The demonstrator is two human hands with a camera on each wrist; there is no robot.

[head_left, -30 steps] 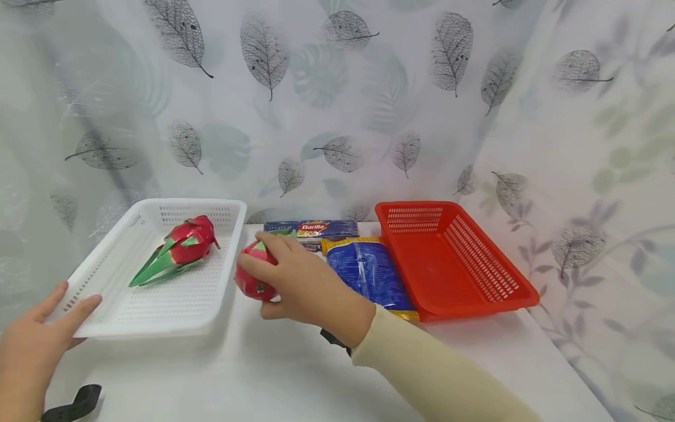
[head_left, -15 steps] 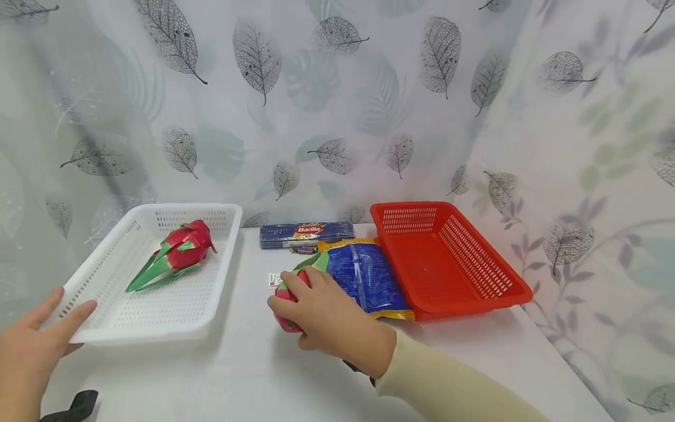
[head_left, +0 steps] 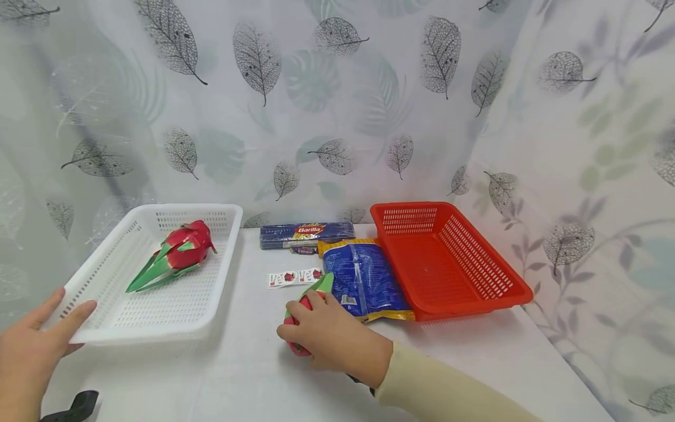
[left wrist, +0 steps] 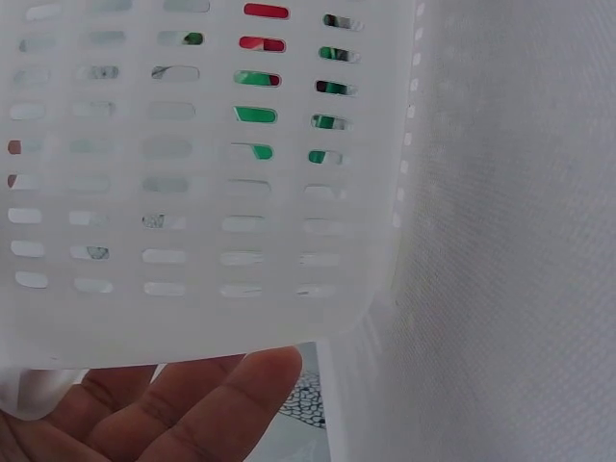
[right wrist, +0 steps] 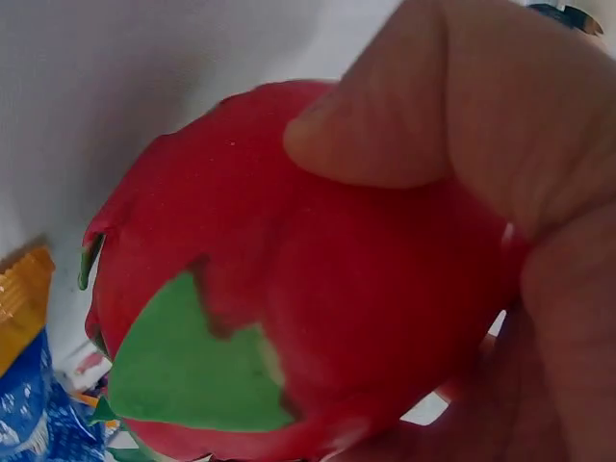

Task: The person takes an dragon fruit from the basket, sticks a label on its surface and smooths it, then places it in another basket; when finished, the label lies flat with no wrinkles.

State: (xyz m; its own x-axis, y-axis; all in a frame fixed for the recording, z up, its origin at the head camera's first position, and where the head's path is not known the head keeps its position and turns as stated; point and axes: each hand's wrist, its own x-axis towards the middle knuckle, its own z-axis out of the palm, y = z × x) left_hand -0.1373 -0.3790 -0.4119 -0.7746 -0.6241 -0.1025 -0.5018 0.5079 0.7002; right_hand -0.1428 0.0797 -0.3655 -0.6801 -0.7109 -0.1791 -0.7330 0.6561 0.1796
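My right hand [head_left: 337,334] grips a red dragon fruit [right wrist: 250,212] with green scales, at the middle of the white table. Fingers and thumb wrap its sides; in the head view the hand covers much of it. On the left, my left hand [head_left: 42,334] holds the near left corner of a white plastic basket [head_left: 211,319]. The left wrist view shows fingers [left wrist: 212,404] at the rim of its slotted wall. Inside this basket lies another dragon fruit [head_left: 192,243], its long green leaves pointing toward the near left.
A red basket [head_left: 432,275] stands to the right. Against it lies a blue and yellow packet [head_left: 364,275]. Behind are a Barilla spaghetti box [head_left: 285,234] and a small purple wrapper [head_left: 303,250]. A strip of stickers [head_left: 287,278] lies mid-table. A leaf-print curtain [head_left: 337,117] hangs behind.
My right hand has carried the dragon fruit from beside the white basket rightward and nearer to me, uncovering the sticker strip. The left hand has stayed on the white basket.
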